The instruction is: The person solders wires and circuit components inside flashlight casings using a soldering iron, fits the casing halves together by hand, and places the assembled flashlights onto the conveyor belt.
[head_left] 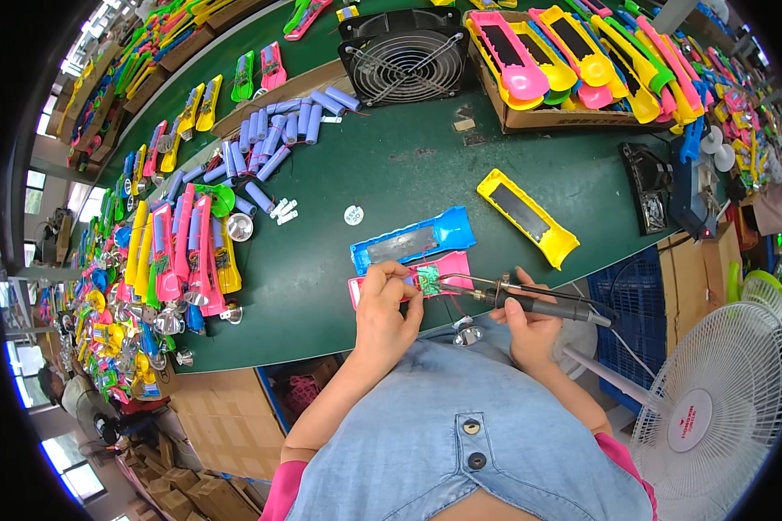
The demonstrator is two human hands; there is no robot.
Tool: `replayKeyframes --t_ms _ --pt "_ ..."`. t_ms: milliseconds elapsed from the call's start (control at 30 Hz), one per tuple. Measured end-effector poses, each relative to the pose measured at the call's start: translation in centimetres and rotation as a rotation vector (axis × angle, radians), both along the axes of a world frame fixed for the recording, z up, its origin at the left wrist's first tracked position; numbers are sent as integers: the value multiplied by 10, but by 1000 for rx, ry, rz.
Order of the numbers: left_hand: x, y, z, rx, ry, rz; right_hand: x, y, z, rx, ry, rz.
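Observation:
My right hand is closed round the dark handle of a soldering iron, which has a thin metal tube along it. Its tip reaches a small green circuit board in a pink plastic flashlight shell. Over the left part of that shell, my left hand pinches its fingers beside the board; what they grip is hidden. A silver reflector cup lies at the table's front edge, near a red wire running from the shell. Just beyond is an empty-looking blue shell half; a yellow one lies to the right.
Purple battery cells lie heaped at the back left, beside stacked colourful shells. A black metal-grilled fan stands at the back. A cardboard box of shells is back right. A white fan stands close on my right.

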State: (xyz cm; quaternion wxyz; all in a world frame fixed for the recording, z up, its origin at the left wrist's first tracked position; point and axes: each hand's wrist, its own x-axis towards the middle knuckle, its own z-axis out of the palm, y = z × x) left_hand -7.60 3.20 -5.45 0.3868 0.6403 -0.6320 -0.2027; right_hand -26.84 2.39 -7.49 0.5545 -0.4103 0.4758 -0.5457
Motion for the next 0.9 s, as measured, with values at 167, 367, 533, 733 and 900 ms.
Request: replayKeyframes --t_ms 167,367,533,733,900 --pt "-1 1 -1 6 -7 8 4 0 -4 -10 4 -13" --pt "-1 -1 -2 0 -16 4 1 0 -10 3 -87 50" --pt "0 -2 -2 -15 -34 -2 3 -1 -7 -71 1 -5" --pt "0 -2 -2 -22 -44 -2 -4 -2 0 -106 -65 12" --pt "-1 -2 -1 -20 -67 -8 -6 -1 -2 -124 -53 5"
